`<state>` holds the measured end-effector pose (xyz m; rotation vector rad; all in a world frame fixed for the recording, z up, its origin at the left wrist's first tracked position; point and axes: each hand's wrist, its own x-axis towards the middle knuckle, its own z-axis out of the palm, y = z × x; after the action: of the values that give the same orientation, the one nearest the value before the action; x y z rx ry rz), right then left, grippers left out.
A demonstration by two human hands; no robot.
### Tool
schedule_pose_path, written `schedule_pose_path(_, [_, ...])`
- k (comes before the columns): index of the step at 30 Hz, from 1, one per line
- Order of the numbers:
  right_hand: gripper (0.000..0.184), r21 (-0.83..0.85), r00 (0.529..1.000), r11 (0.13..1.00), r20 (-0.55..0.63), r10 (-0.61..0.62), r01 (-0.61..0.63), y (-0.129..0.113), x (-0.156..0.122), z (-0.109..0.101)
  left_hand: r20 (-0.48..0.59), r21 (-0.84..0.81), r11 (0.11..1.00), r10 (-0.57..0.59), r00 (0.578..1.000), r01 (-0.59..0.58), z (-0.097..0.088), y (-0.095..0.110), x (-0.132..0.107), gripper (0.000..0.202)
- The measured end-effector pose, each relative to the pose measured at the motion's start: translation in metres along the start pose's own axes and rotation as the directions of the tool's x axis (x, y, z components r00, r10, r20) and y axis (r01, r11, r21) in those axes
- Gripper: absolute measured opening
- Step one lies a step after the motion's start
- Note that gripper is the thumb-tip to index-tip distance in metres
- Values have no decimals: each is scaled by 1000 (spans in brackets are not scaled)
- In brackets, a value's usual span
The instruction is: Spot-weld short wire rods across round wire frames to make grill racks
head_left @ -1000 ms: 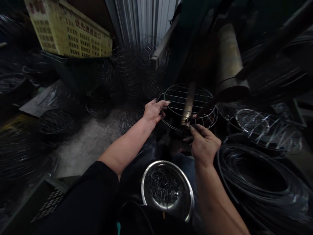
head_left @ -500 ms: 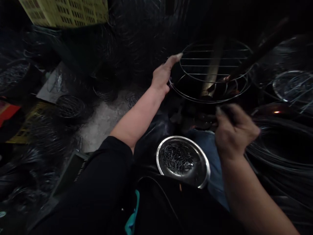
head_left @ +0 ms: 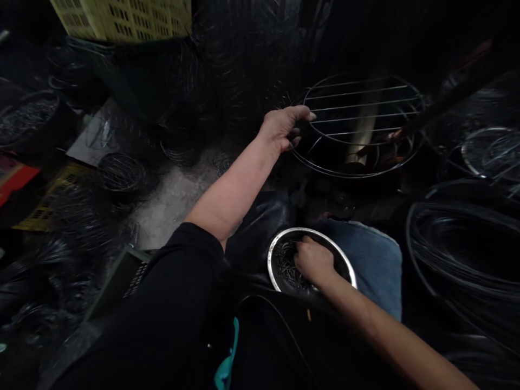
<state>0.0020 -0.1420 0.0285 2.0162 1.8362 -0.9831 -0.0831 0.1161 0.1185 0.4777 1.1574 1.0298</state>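
Note:
My left hand (head_left: 284, 127) grips the left edge of a round wire rack (head_left: 369, 116), thumb near the upper ring and fingers curled toward the lower one. The rack has two rings and several parallel bars across the top. On my lap sits a round metal bowl (head_left: 352, 276) containing short dark wire pieces (head_left: 286, 262). My right hand (head_left: 314, 261) is down in this bowl, fingers curled into the pieces; their tips are hidden, so what they pinch cannot be seen. Against the rack's right side stands a dark rod (head_left: 439, 103) with a copper-coloured tip.
A pale upright post (head_left: 368, 130) shows through the rack. Coiled wire (head_left: 459, 244) lies at right, near more round wirework (head_left: 493, 154). Yellow crates (head_left: 134, 21), a tub of metal pieces (head_left: 28, 119) and wire bundles (head_left: 122, 170) crowd the left. Blue cloth (head_left: 376, 257) lies beside the bowl.
My right hand has dropped from beside the rack, down and left into the bowl. My left hand still holds the rack's edge. The whole view has shifted slightly.

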Motion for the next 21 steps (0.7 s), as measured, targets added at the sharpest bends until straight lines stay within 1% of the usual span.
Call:
schedule_pose_path(3, [21,148,1000,988,-10,-29,31,16,2,-7,35,166,985,40,999,-45,1,4,-7,28])
schedule_pose_path(5, [17,294,999,954,-13,-50,51,29,1,-13,23,146,988,52,998,-55,1,3,-3,30])
schedule_pose_path(6, [14,413,999,910,2,-38,34,36,-1,-16,24,114,992,48,999,-51,1,1,1,33])
schedule_pose_path(7, [11,553,999,833,33,-11,-9,42,-3,-18,34,83,996,43,999,-45,1,-1,5,35])
schedule_pose_path(8, [11,691,997,719,75,23,-68,47,-6,-20,45,58,997,41,998,-43,0,-2,9,38])
schedule_pose_path(9, [14,802,991,583,121,55,-130,51,-9,-22,53,40,998,43,998,-45,-1,-4,11,39])
schedule_pose_path(10, [18,877,983,445,164,79,-182,54,-12,-23,56,27,998,49,997,-50,-1,-6,12,39])
schedule_pose_path(11, [23,918,975,331,199,95,-219,56,-15,-25,55,14,998,56,997,-57,-2,-7,12,38])
schedule_pose_path(12, [26,934,970,267,217,107,-238,58,-18,-27,50,3,998,60,997,-61,-3,-8,10,38])
schedule_pose_path(13, [28,942,967,228,226,115,-248,59,-21,-29,41,-7,998,61,997,-61,-4,-9,7,37])
schedule_pose_path(15, [31,949,965,188,231,121,-251,60,-26,-33,17,-25,998,56,998,-55,-6,-9,-3,35])
schedule_pose_path(17, [33,961,975,195,170,143,-196,65,-32,-36,-13,-39,998,47,999,-47,-6,-9,-13,33])
schedule_pose_path(19, [37,967,975,242,25,221,-80,75,-39,-38,-29,-53,998,41,999,-43,-6,-10,-22,32])
schedule_pose_path(20, [38,961,959,276,-61,277,-19,82,-42,-39,-27,-62,997,39,999,-41,-5,-11,-25,32])
schedule_pose_path(21, [40,951,933,308,-133,334,25,90,-46,-39,-20,-71,997,38,999,-39,-4,-12,-28,32])
